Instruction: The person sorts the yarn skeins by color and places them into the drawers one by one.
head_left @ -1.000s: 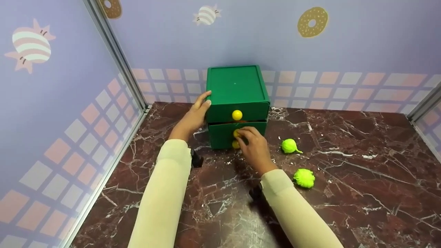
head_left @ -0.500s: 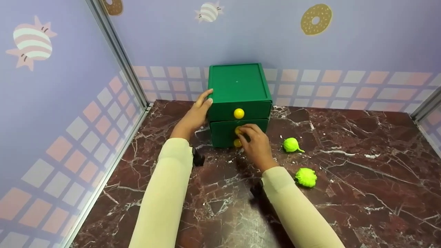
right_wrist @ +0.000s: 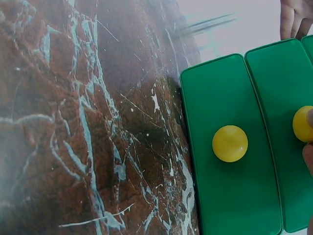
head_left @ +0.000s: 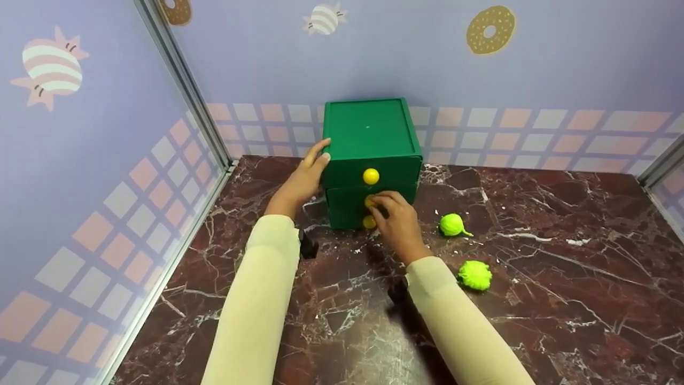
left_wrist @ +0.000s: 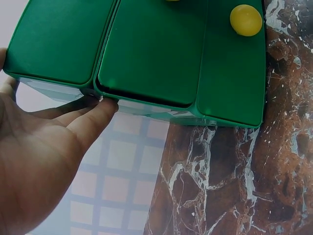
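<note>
A green three-drawer cabinet (head_left: 368, 128) stands on a dark red marbled counter (head_left: 336, 331), close to a lilac back wall (head_left: 406, 53) printed with a sweet and a doughnut above a band of pink and white squares. Its three yellow knobs are set one above another on the front. The person's right grip (head_left: 396, 219) pinches the middle knob (right_wrist: 301, 125) between thumb and fingers. Above this is the top knob (head_left: 371, 176), and below it the bottom knob (right_wrist: 230, 143), both out of the fingers' hold. The left grip (head_left: 302, 179) rests against the cabinet's left side near the upper front corner, fingers spread rather than curled round anything. In the left wrist view, a narrow dark gap shows along the side edge of the middle drawer (left_wrist: 156, 49).

To the right of the cabinet, a lime-green ball with a tail (head_left: 452, 225) lies on the counter; a crinkled lime-green ball (head_left: 475, 275) lies nearer the person, beside the right sleeve (head_left: 454, 315). White specks dot the counter in front of the drawers.
</note>
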The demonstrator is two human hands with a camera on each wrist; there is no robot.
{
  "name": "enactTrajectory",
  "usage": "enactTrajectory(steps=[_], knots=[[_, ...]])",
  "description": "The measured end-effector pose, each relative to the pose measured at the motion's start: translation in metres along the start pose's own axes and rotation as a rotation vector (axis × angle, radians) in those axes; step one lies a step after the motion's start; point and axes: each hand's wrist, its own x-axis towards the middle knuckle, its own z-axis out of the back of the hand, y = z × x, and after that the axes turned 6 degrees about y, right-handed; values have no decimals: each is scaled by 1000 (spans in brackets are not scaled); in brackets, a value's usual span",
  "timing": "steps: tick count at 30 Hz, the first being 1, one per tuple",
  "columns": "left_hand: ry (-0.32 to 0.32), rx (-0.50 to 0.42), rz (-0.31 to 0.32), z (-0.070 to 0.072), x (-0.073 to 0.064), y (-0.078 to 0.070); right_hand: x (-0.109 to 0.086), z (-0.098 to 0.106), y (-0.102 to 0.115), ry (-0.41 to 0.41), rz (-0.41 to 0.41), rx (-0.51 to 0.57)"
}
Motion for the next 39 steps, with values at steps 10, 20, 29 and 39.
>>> enactTrajectory(steps=[10, 20, 29, 39], knots=[[1, -29, 3, -1, 0, 0, -5, 5, -3, 49, -4, 17], [-15, -12, 6, -1, 2, 1, -11, 5, -7, 57, -34, 84], [-23, 34, 3, -2, 0, 1, -20, -8, -14, 19, -172, 140], [1, -45, 3, -2, -2, 0, -25, -18, -14, 2, -270, 194]])
